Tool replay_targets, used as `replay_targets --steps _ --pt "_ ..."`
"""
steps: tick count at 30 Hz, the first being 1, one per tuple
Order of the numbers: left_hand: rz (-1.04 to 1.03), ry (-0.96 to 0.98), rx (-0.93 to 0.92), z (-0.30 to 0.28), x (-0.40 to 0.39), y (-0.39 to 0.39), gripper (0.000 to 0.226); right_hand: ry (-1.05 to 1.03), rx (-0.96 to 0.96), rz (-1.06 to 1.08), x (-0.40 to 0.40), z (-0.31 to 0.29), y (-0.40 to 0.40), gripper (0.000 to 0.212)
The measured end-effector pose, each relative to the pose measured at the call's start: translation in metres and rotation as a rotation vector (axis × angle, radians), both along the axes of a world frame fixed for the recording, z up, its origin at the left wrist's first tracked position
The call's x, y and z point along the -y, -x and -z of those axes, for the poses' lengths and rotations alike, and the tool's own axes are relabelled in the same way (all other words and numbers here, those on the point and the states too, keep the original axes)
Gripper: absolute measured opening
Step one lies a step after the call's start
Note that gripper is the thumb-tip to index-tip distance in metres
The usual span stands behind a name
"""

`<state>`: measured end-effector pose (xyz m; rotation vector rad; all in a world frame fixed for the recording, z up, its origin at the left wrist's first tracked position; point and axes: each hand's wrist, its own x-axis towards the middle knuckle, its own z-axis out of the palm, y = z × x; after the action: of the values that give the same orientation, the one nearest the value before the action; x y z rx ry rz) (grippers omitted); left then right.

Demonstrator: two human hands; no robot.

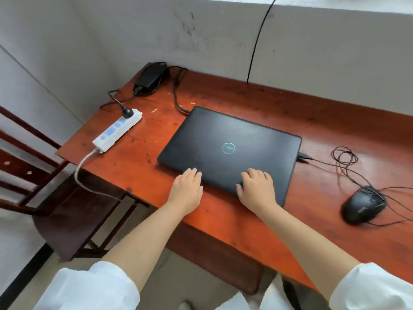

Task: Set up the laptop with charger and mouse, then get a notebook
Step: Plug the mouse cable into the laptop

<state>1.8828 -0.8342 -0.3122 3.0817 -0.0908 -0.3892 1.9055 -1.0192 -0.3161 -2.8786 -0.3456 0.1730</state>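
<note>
Both palms flat on the closed laptop (228,151) lid at its near edge: left hand (186,189) and right hand (257,190) spread, fingers loose, gripping nothing. Charger (150,78) sits far beyond the left hand, plugged into the power strip (117,130) w/ its cord at the laptop's back corner. Mouse (363,208) lies right of the right hand, cable apparently plugged in. Hookup looks done; lid unopened, no notebook in sight.

Laptop (230,151): matte black lid, teal ring logo. Mouse (363,208): glossy black, black cable. Charger brick (152,78): black, black cords. Power strip (117,130): white, pale blue sockets, black plug, grey-white lead. Desk (223,97): orange-red wood, dark scuffs. Chair (33,166): dark brown. Sleeves (89,289): white. Wall (335,52): grey-white, smudged.
</note>
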Motion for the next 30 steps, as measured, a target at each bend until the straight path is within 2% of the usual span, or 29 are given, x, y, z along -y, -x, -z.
replay_targets --steps 3,8,16,25,30 --pt "0.072 -0.073 0.009 -0.014 -0.060 0.025 0.053 0.022 -0.017 -0.006 -0.074 -0.009 0.031 0.034" --pt "0.059 -0.105 0.092 -0.053 -0.141 0.043 0.055 -0.043 0.013 -0.010 -0.169 -0.042 0.053 0.054" --pt "0.195 -0.097 0.142 -0.077 -0.182 0.029 0.048 -0.011 0.008 0.055 -0.211 -0.053 0.053 0.048" --pt "0.404 -0.105 0.079 -0.037 -0.228 0.037 0.042 -0.093 0.050 0.231 -0.240 -0.027 0.082 0.035" --pt "0.548 -0.059 0.015 0.006 -0.257 0.067 0.041 -0.177 0.029 0.509 -0.261 0.006 0.158 0.030"
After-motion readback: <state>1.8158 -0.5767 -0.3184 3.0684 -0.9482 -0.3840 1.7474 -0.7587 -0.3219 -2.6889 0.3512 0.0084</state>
